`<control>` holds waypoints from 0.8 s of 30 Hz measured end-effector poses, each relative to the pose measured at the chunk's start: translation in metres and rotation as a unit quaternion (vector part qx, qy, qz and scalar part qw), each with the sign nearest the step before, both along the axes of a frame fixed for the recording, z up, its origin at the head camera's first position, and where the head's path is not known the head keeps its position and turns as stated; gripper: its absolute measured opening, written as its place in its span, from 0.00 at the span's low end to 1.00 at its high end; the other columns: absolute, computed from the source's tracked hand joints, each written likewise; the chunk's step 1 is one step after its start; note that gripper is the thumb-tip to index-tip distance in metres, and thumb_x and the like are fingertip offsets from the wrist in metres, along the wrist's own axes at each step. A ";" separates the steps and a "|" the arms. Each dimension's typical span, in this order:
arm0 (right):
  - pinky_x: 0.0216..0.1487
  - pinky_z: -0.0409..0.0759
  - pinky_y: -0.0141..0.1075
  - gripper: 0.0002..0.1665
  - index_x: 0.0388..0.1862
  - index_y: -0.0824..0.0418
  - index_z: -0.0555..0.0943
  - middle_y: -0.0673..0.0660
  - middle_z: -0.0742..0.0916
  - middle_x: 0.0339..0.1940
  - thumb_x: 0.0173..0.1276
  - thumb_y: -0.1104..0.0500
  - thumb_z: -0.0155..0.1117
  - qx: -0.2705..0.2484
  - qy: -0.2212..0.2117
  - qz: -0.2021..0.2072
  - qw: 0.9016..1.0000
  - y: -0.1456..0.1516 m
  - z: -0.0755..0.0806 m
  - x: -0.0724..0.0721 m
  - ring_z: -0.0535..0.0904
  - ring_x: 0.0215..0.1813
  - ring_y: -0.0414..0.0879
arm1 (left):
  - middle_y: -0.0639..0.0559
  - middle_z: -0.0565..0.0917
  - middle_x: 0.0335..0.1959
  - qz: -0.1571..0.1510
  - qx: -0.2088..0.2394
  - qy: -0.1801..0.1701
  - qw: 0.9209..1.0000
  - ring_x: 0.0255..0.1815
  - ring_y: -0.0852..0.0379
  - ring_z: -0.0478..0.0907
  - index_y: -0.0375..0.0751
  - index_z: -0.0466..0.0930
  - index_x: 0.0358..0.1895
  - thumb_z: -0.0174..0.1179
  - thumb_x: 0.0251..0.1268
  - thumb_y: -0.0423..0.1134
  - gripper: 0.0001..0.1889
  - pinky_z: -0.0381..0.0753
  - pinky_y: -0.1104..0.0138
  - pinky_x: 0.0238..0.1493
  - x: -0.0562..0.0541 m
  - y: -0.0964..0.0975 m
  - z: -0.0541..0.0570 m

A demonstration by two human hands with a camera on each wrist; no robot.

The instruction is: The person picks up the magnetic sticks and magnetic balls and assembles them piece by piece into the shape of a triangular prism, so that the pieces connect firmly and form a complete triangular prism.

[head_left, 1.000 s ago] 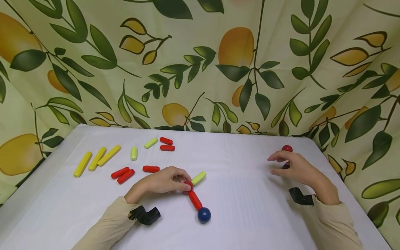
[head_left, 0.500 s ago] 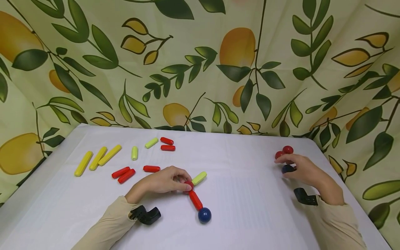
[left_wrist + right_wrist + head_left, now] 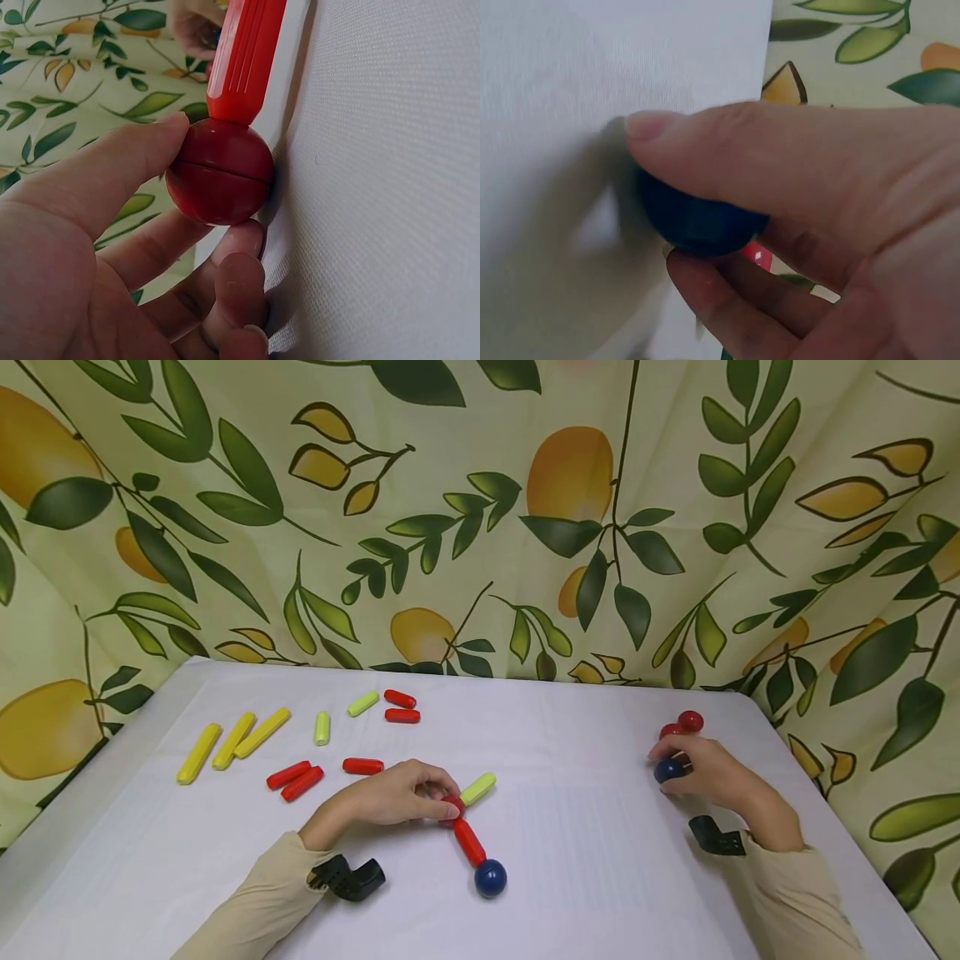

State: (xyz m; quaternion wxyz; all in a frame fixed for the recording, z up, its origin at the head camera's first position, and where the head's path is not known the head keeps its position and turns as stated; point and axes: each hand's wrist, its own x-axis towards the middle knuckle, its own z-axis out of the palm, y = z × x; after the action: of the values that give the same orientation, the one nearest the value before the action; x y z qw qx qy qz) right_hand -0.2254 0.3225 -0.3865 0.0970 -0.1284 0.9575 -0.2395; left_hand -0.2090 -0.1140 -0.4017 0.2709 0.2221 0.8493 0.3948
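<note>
My left hand [image 3: 401,793] pinches a red ball [image 3: 220,172] between thumb and fingers, low over the white table. A red rod [image 3: 469,842] runs from that ball toward me and ends in a dark blue ball [image 3: 491,877]. On the ball's far side a light green rod [image 3: 477,788] points away to the right. At the right of the table my right hand [image 3: 716,777] holds another blue ball [image 3: 697,217] between thumb and fingers. Just behind that hand sit two red balls [image 3: 691,721], one partly covered by the fingers.
Several yellow rods [image 3: 198,754] lie at the left of the table. Loose red rods [image 3: 303,783] and short light green rods [image 3: 322,728] are scattered between them and the middle. A fruit-patterned cloth [image 3: 480,568] hangs behind the table's far edge.
My right hand has come down to the blue ball, closed its fingers round it and drawn it slightly left, away from the red balls. The left hand has stayed in place.
</note>
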 end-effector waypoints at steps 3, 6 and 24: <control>0.50 0.84 0.53 0.21 0.43 0.66 0.79 0.66 0.84 0.45 0.51 0.68 0.78 -0.010 0.009 0.005 1.000 -0.006 -0.001 0.000 0.81 0.47 0.59 | 0.54 0.78 0.32 -0.003 -0.001 0.003 1.000 0.36 0.56 0.73 0.50 0.84 0.49 0.65 0.65 0.46 0.12 0.70 0.69 0.34 0.000 0.000 0.000; 0.49 0.84 0.51 0.21 0.42 0.66 0.78 0.65 0.85 0.43 0.50 0.68 0.78 -0.019 0.014 0.007 1.000 -0.013 -0.001 -0.001 0.82 0.46 0.58 | 0.54 0.79 0.33 -0.003 -0.003 0.005 1.000 0.36 0.56 0.73 0.51 0.84 0.50 0.65 0.65 0.46 0.13 0.70 0.69 0.34 0.000 0.001 0.001; 0.46 0.85 0.39 0.19 0.47 0.65 0.81 0.60 0.86 0.47 0.55 0.67 0.73 -0.054 0.033 0.063 0.996 -0.060 0.000 0.006 0.81 0.43 0.48 | 0.56 0.79 0.32 -0.007 -0.016 0.018 1.000 0.38 0.57 0.74 0.57 0.83 0.56 0.63 0.66 0.49 0.16 0.72 0.68 0.35 0.003 0.002 -0.002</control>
State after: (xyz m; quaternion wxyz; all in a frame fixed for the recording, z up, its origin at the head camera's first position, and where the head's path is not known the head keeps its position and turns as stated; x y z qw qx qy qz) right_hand -0.2197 0.2623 -0.3868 0.0735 -0.2014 0.9358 -0.2798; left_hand -0.2061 -0.1115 -0.4040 0.2621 0.2309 0.8587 0.3749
